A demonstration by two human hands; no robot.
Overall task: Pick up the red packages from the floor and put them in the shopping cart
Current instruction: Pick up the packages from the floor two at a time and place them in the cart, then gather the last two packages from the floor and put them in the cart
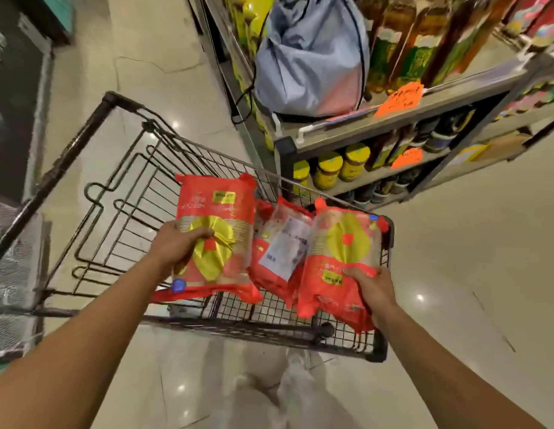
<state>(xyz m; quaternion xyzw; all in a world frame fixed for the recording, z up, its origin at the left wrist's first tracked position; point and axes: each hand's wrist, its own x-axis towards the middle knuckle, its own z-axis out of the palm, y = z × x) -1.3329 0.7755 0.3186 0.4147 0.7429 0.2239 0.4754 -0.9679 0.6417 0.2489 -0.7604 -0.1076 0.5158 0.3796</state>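
i'm in a grocery shop: wire shopping cart [164,193], shelf rack [402,116] w/ jars [328,170] & bottles [390,48], orange price tags [399,99], tiled floor [455,258].

Glossy pale tiled floor [455,258] carries a black wire shopping cart [139,193] and a grey metal shelving unit [393,119]. A blue-grey drawstring fabric bag [312,54] sits on the unit's top shelf beside bottles.

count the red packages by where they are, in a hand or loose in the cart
Held in the left hand: 1 red package
Held in the right hand: 1 red package
Loose in the shopping cart, between the hands: 1 red package
Total: 3
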